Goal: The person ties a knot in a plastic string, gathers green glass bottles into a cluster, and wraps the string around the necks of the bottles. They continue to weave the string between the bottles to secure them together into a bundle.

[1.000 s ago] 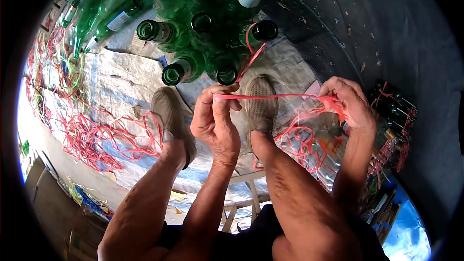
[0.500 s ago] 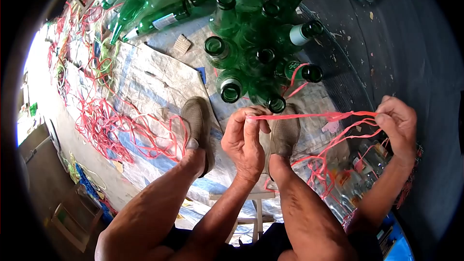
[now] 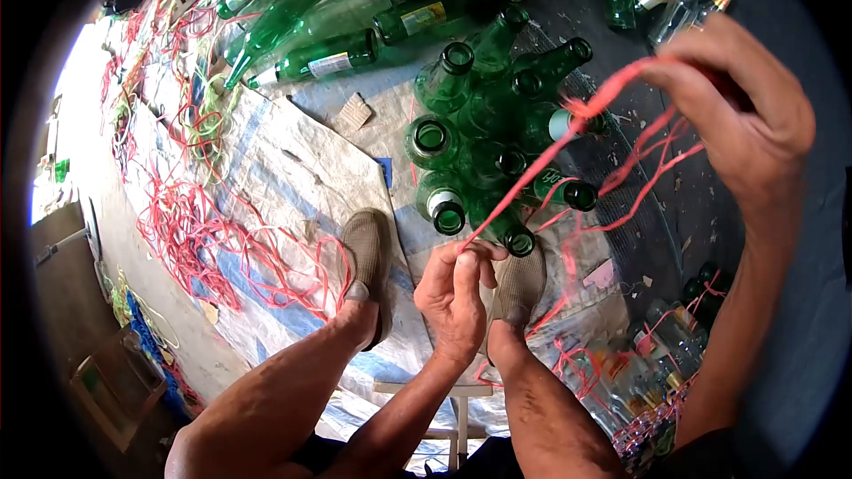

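A pink plastic string (image 3: 530, 179) runs taut and slanting between my two hands. My left hand (image 3: 453, 302) pinches its lower end between thumb and fingertips, close to the mouth of the nearest green bottle. Raised at the upper right, my right hand (image 3: 750, 115) is closed on the other stretch, where a thicker knotted part shows; loose strands hang below it. Several green glass bottles (image 3: 484, 160) stand upright in a tight cluster just beyond my left hand. Some pink string passes around the neck of a bottle on the cluster's right side.
My shoes (image 3: 366, 253) rest on a white and blue woven sheet (image 3: 266, 151). Tangled pink string (image 3: 182, 248) lies at left. More green bottles (image 3: 328, 62) lie on their sides at the back. Clear bottles (image 3: 674, 337) lie at lower right, others at upper right.
My right hand has moved up and away, swinging the string from level to a steep slant. My left hand keeps its pinch. The view has shifted slightly, so the bottles appear lower.
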`<state>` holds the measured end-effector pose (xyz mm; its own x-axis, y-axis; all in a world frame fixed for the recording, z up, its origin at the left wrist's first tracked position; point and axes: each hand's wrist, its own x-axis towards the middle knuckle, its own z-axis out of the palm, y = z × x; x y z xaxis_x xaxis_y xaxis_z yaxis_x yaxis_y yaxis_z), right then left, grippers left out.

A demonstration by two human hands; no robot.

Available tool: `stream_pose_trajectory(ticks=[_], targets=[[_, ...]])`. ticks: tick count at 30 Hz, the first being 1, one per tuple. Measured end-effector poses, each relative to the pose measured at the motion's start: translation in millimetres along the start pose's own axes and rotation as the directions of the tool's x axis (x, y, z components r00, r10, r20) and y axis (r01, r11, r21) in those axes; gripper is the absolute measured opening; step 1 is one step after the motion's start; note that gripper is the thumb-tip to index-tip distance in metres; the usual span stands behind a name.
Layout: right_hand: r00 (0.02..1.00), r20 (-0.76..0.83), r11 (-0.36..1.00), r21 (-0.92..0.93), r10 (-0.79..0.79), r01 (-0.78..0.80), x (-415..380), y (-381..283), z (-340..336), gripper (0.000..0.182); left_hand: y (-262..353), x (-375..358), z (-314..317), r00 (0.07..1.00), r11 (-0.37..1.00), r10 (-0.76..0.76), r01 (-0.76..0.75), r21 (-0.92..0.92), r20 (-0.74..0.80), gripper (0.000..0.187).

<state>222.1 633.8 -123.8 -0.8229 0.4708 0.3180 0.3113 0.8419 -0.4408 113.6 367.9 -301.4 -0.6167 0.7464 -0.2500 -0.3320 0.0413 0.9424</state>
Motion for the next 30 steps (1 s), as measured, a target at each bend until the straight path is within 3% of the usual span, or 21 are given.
stream_pose_trajectory(ticks=[2,4,8,11,15,18,19,22,26,30], targets=[[0.992,-0.001,0.990,0.049,-0.130,0.130,27.3,1.5,14.4,0.008,0.1,0.4,-2.0,1.000,1.000,-0.028,0.028,-0.002,-0.005,0.025],[0.994,-0.015,0.994,0.016,-0.112,0.112,46.4,0.9,31.0,0.012,0.9,1.6,-2.7,0.999,0.999,-0.033,0.032,-0.014,-0.013,0.026],[0.923,-0.204,0.922,0.144,-0.327,0.359,83.3,16.4,67.5,0.013,0.8,2.1,-1.6,0.999,0.997,-0.049,0.047,-0.063,-0.021,0.026],[0.874,-0.210,0.883,0.080,-0.438,0.462,100.7,3.2,85.6,0.018,0.8,1.7,-0.6,0.998,0.994,-0.061,0.058,-0.093,-0.027,0.026],[0.860,-0.123,0.863,-0.178,-0.495,0.472,115.0,-13.9,106.3,0.020,3.2,2.7,0.0,0.998,0.993,-0.063,0.059,-0.107,-0.031,0.026],[0.725,-0.372,0.811,-0.184,-0.580,0.555,132.8,-6.8,151.6,0.021,2.9,3.5,0.5,0.997,0.993,-0.061,0.056,-0.102,-0.042,0.026],[0.595,-0.531,0.782,-0.248,-0.604,0.572,142.6,-11.1,168.9,0.022,2.7,3.5,0.6,0.997,0.994,-0.058,0.053,-0.093,-0.044,0.026],[0.767,-0.207,0.773,-0.378,-0.607,0.510,122.8,-30.5,150.7,0.025,3.2,4.3,1.8,0.997,0.992,-0.064,0.059,-0.111,-0.050,0.026],[0.806,-0.163,0.802,-0.323,-0.570,0.502,120.8,-41.4,154.7,0.026,3.2,0.1,0.8,0.999,0.997,-0.020,0.018,-0.072,-0.033,0.026],[0.798,-0.196,0.793,-0.386,-0.569,0.471,120.8,-40.2,152.4,0.023,-1.3,-2.5,-2.7,0.999,0.999,0.049,-0.049,-0.013,0.019,0.023]])
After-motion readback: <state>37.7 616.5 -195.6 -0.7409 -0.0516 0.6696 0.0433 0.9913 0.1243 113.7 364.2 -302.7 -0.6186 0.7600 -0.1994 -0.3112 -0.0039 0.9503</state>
